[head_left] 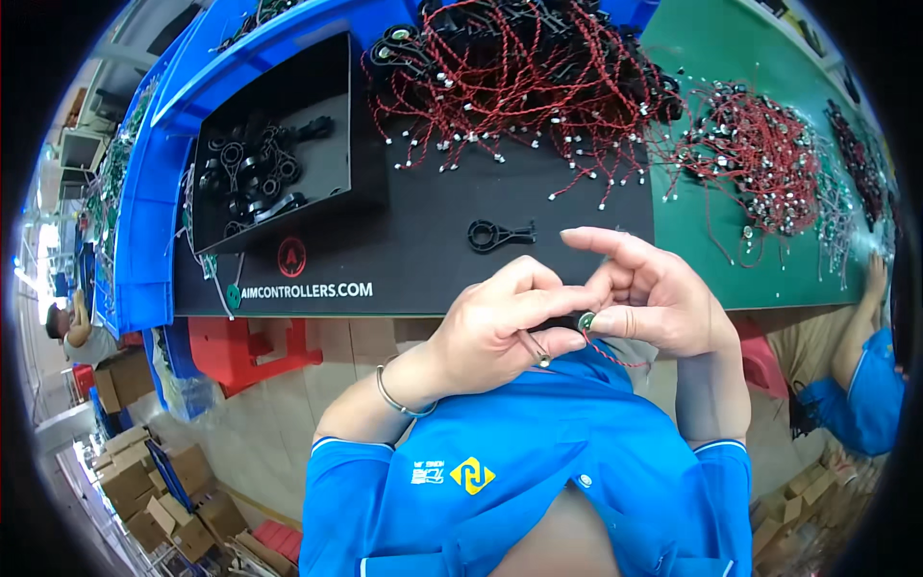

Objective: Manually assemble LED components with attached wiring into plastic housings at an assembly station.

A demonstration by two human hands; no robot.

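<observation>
My left hand (500, 322) and my right hand (659, 298) meet just off the table's near edge, fingers closed. Pinched between their fingertips is a small round part (586, 322) with a greenish, shiny face; a red twisted wire (615, 361) trails from it toward the right. A thin metal rod-like tool (535, 350) is tucked in my left hand, its tip poking out below the fingers; its kind I cannot make out. Beyond the hands, a black plastic ring with a short stem (500, 235) lies on the black mat (433, 260).
An open black box (351, 135) with black ring parts stands at the left, beside blue bins (144, 231). A heap of red-and-black wires (519, 77) covers the far mat. More wired parts (750, 159) lie on the green tabletop (692, 250). A co-worker's arm (860, 317) is at far right.
</observation>
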